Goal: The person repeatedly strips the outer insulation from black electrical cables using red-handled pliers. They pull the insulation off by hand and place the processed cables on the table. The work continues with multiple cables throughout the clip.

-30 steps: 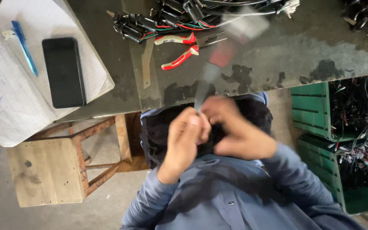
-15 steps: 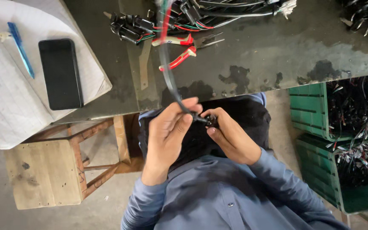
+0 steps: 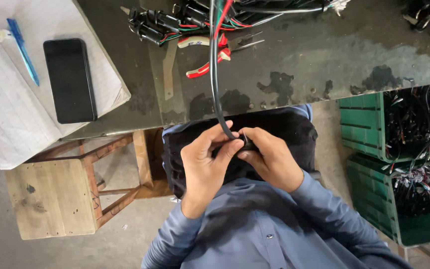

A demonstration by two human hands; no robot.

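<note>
My left hand and my right hand meet over my lap, just below the table edge. Both pinch the lower end of a black sleeved cable that runs straight up from my fingers onto the table. At the top edge of the view, red and green wires emerge from the cable's sleeve. A small black part sits between my fingertips, mostly hidden by them.
On the dark table lie red-handled pliers, a heap of black connectors with wires, a black phone and a blue pen on an open notebook. A wooden stool stands left; green crates of wiring stand right.
The cable swung from a blurred slant right to upright above my hands. My hands shifted slightly and now hold its lower end steady between the fingertips.
</note>
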